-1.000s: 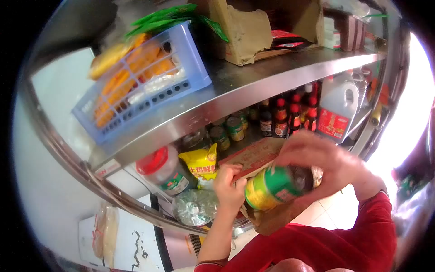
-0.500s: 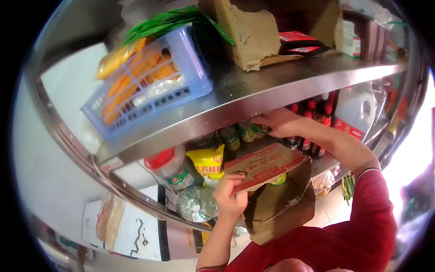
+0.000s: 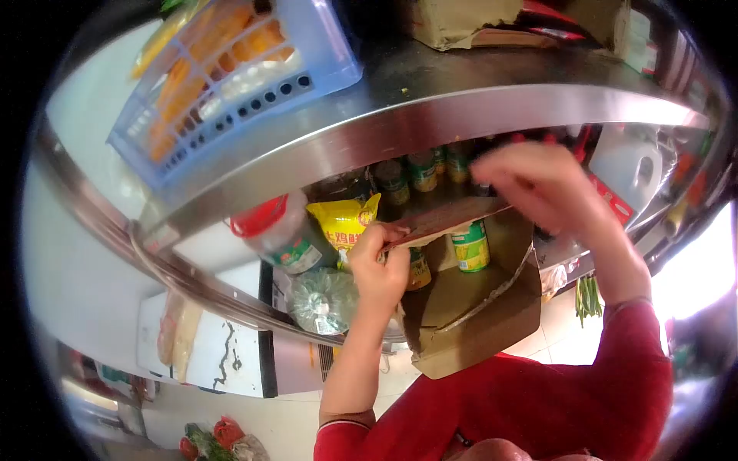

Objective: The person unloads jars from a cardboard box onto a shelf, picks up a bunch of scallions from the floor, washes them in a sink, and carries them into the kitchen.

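Observation:
My left hand (image 3: 380,265) is closed on the edge of a raised flap of a cardboard box (image 3: 480,338), which tilts toward me against the lower shelf. Inside the box stands a green and yellow can (image 3: 470,247); a second can (image 3: 418,270) shows partly beside my left fingers. My right hand (image 3: 530,180) is over the box's far right corner, under the upper shelf's edge. Motion smears its fingers, so whether it holds anything is unclear. Several jars (image 3: 423,170) stand at the back of the lower shelf, just left of that hand.
A steel upper shelf (image 3: 461,107) overhangs the work, bearing a blue plastic basket (image 3: 338,58) and a torn carton (image 3: 461,23). Left of the box are a red-lidded tub (image 3: 280,234), a yellow packet (image 3: 342,223) and a clear plastic bag (image 3: 323,300). A white jug (image 3: 626,165) stands right.
My right hand has pulled back from among the jars toward me and right. The flap in my left hand now lies more edge-on, showing more of the cans inside. The view has tipped downward.

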### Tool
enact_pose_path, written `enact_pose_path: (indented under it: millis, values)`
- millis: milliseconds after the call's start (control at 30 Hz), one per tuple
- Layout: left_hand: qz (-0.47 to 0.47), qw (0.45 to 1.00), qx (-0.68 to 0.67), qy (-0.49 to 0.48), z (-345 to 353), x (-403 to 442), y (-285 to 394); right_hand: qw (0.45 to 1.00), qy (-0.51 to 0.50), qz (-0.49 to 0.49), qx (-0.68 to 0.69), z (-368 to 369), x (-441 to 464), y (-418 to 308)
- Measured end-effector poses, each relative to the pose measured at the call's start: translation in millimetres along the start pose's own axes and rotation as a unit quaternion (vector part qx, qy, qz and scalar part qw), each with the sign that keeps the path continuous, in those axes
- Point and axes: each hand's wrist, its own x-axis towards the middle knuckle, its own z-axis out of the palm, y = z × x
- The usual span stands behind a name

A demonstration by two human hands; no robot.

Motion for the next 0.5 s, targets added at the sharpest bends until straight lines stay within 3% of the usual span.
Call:
enact_pose_path:
  millis: [67, 133, 167, 267, 300, 367, 400, 433, 500]
  values:
    - [0.01, 1.0, 0.008, -0.007, 3, -2, 3, 0.987, -0.092, -0.124, -0.046, -14, -21, -45]
    - [0.03, 0.999, 0.013, -0.022, 6, -8, 14, 0.968, -0.216, -0.125, 0.018, 1, -28, -65]
    - [0.052, 0.998, 0.027, -0.024, 7, -12, 15, 0.952, -0.285, -0.108, -0.017, 17, -32, -66]
    - [0.113, 0.992, 0.047, -0.016, 13, -25, 18, 0.902, -0.312, -0.152, -0.259, 64, -42, -33]
    - [0.118, 0.992, 0.049, -0.014, 15, -29, 21, 0.905, -0.265, -0.18, -0.28, 72, -50, -18]
    - [0.124, 0.991, 0.054, -0.008, 17, -35, 26, 0.955, -0.245, -0.067, -0.154, 66, -58, -11]
    - [0.143, 0.987, 0.067, -0.014, 17, -37, 28, 0.959, -0.274, 0.074, 0.002, 61, -58, -17]
    - [0.153, 0.985, 0.076, -0.017, 18, -40, 29, 0.93, -0.256, 0.217, 0.15, 56, -59, -22]
    - [0.176, 0.979, 0.097, -0.019, 18, -43, 31, 0.906, -0.246, 0.289, 0.188, 66, -62, -15]
